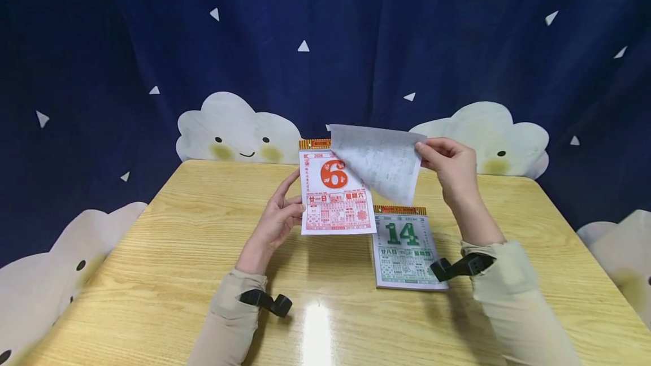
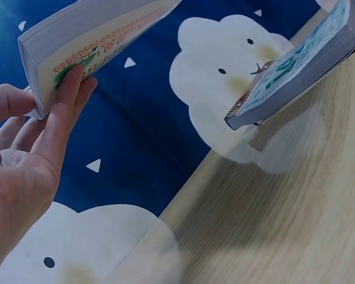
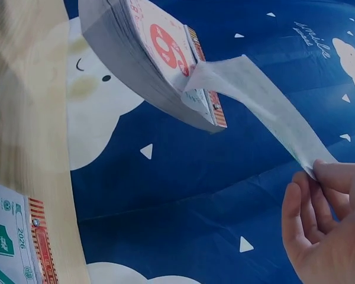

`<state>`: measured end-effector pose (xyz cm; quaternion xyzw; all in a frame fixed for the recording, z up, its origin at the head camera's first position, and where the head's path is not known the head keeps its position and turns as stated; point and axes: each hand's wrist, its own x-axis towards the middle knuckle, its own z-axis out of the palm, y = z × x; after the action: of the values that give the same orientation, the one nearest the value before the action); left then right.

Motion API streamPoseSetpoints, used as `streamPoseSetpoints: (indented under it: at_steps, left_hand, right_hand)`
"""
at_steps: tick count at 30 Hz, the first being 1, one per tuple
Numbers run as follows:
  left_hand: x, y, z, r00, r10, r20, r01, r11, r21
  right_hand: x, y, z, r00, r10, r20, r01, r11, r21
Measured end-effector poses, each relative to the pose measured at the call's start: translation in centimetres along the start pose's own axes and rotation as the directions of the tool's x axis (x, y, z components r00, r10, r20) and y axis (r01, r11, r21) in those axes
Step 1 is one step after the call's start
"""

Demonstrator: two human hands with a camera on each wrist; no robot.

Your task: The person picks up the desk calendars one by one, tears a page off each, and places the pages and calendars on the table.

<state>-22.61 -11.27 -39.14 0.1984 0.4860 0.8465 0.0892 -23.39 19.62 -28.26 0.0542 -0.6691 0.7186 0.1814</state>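
My left hand (image 1: 277, 220) grips a thick tear-off calendar (image 1: 335, 208) by its left edge, thumb in front and fingers behind, raised above the table. Its front page carries a large red 6 under a striped orange header. In the left wrist view the calendar's back (image 2: 106, 41) lies against the fingers. To the right, my right hand (image 1: 452, 168) pinches a corner of a thin page (image 1: 381, 157), pulled up and rightward over the calendar's top right. In the right wrist view this page (image 3: 266, 106) stretches from the calendar's header to the thumb and fingertips.
A second calendar (image 1: 407, 253) with a green 14 lies on the wooden table (image 1: 152, 253), below the right hand and partly behind its wrist camera (image 1: 463, 267). Behind the table hangs a dark blue curtain (image 1: 346, 27) with white triangles and clouds.
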Motion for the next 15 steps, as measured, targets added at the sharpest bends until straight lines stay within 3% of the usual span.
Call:
streamPoseSetpoints:
  at_steps: [10,15]
  left_hand:
    - [-0.13,0.2,-0.06,1.0,0.006,0.011,-0.006,1.0,-0.005]
    - [-0.1,0.28,-0.14,1.0,0.004,-0.02,-0.004,1.0,-0.007]
  right_hand:
    - [0.23,-0.2,-0.74,1.0,0.008,-0.028,-0.008,1.0,0.029]
    - [0.3,-0.37,-1.05,0.999,0.01,-0.048,-0.007,0.998,0.06]
